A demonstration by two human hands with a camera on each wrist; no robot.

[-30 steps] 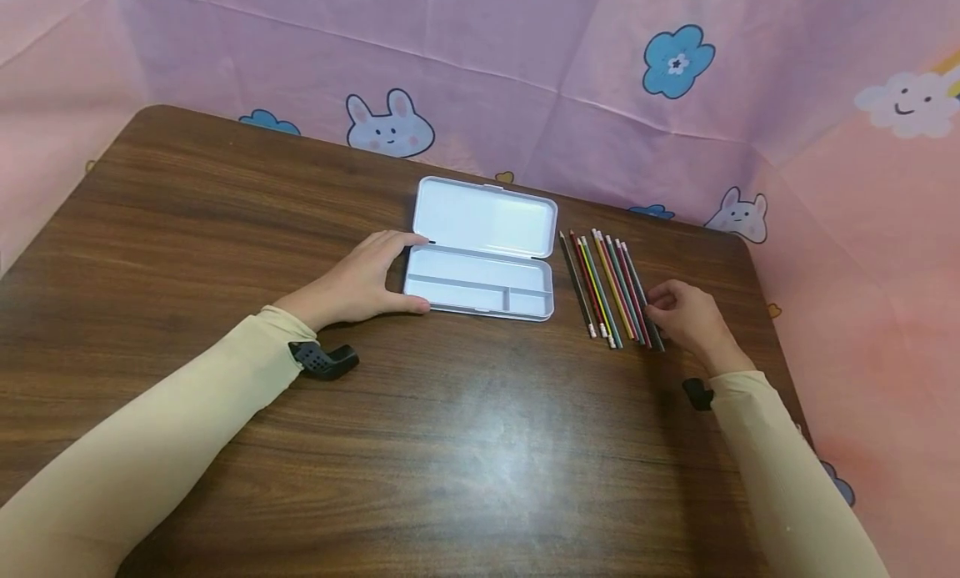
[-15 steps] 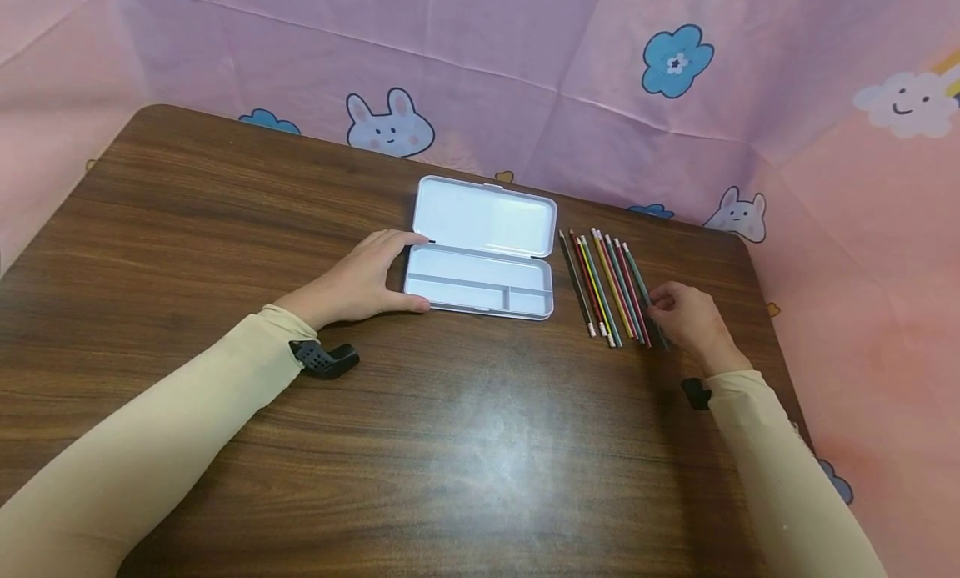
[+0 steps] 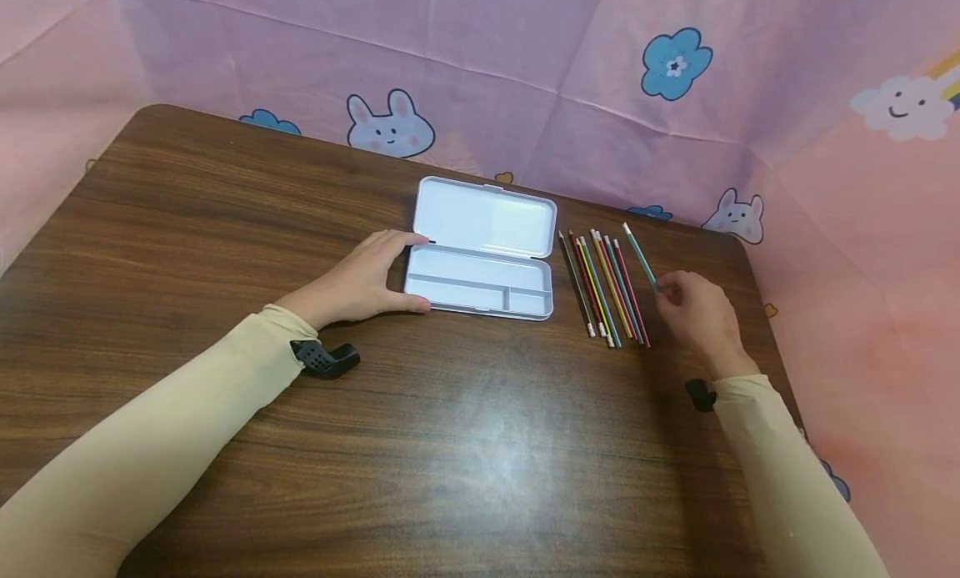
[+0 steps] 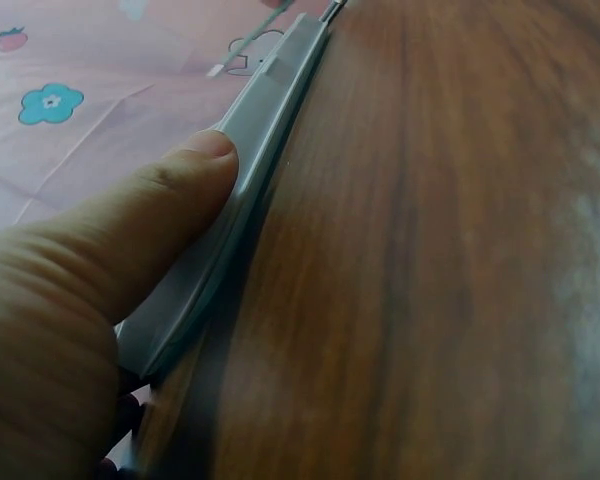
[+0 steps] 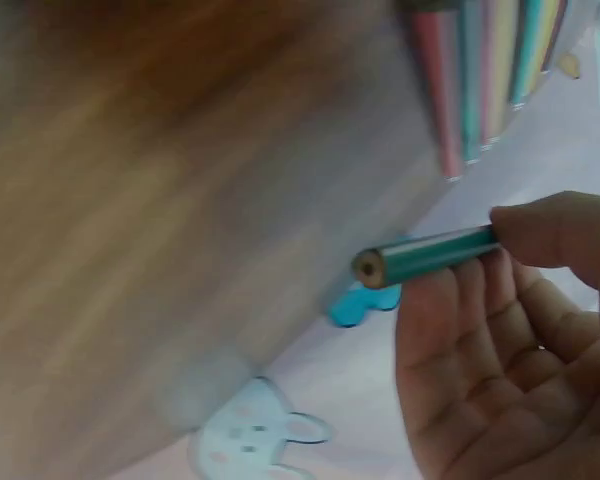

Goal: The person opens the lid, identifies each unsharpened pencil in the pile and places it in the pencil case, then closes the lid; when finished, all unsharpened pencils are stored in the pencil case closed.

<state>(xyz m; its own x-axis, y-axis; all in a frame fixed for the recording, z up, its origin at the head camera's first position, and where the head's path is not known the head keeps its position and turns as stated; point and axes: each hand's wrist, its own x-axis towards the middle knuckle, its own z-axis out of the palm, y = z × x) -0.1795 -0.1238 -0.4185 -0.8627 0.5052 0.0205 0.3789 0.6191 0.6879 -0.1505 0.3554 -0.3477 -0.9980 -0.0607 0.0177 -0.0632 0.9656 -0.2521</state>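
A white pencil case [image 3: 480,293] lies with its lid raised, showing a divided tray. My left hand [image 3: 352,282] holds its left end, thumb along the front edge and fingers by the hinge corner. Seen from the left wrist, the thumb [image 4: 180,200] lies against the case's side [image 4: 270,100]. My right hand [image 3: 697,315] pinches a green pencil [image 3: 640,255] between thumb and fingers, its white end pointing away. In the right wrist view the pencil's [image 5: 430,255] other end looks flat, with a dark core. Several pencils [image 3: 603,290] lie side by side between the case and this hand.
The brown wooden table [image 3: 420,444] reaches back to a pink and purple cloth [image 3: 487,69] printed with rabbits and flowers. A black strap [image 3: 326,359] is on the left wrist, and another black band [image 3: 701,394] is on the right.
My right hand has lifted the green pencil off the right end of the row and shifted slightly right with it. The left hand and the case have stayed in place.
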